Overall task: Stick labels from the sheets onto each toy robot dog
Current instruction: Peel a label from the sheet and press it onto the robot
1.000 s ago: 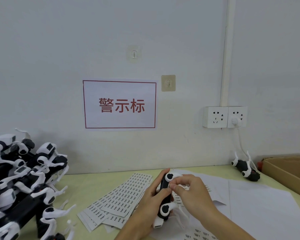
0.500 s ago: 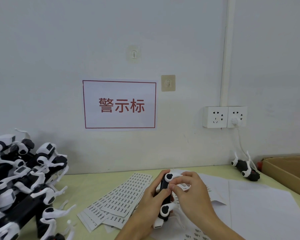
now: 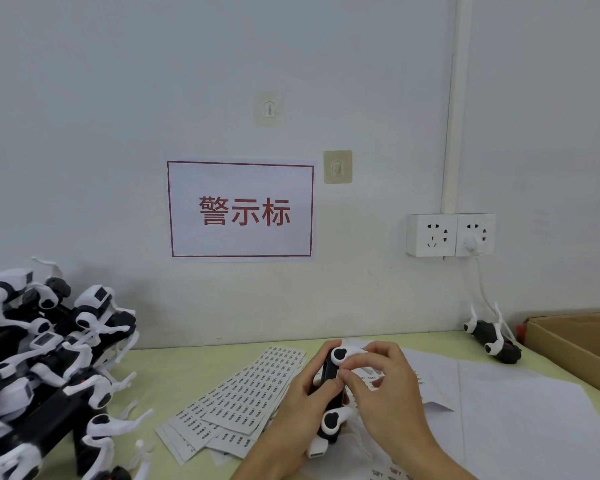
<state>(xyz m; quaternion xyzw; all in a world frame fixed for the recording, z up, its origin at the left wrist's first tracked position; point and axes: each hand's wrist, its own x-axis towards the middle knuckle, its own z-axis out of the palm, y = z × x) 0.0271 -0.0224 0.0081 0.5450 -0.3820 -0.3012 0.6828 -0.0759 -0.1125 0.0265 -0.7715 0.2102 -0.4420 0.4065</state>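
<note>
The toy robot dog (image 3: 330,393) is gripped by the left hand (image 3: 302,400) above the pale green table (image 3: 174,365); the right hand (image 3: 388,386) pinches at its body. Label sheets (image 3: 243,393) are fanned just left. A pile of dogs (image 3: 39,368) occupies the far left. A red-bordered sign (image 3: 240,209) and wall sockets (image 3: 450,234) are mounted on the white wall.

my hands: 2, left (image 3: 302,407) + right (image 3: 385,386) | dog I hold (image 3: 329,393): 1 | piled dogs (image 3: 45,372): many, can't count | lone dog (image 3: 492,341): 1 | label sheets (image 3: 243,393): several, fanned | sockets (image 3: 451,234): 2 | wall hooks (image 3: 337,167): 2 | sign (image 3: 240,209): 1 | box (image 3: 579,344): 1
</note>
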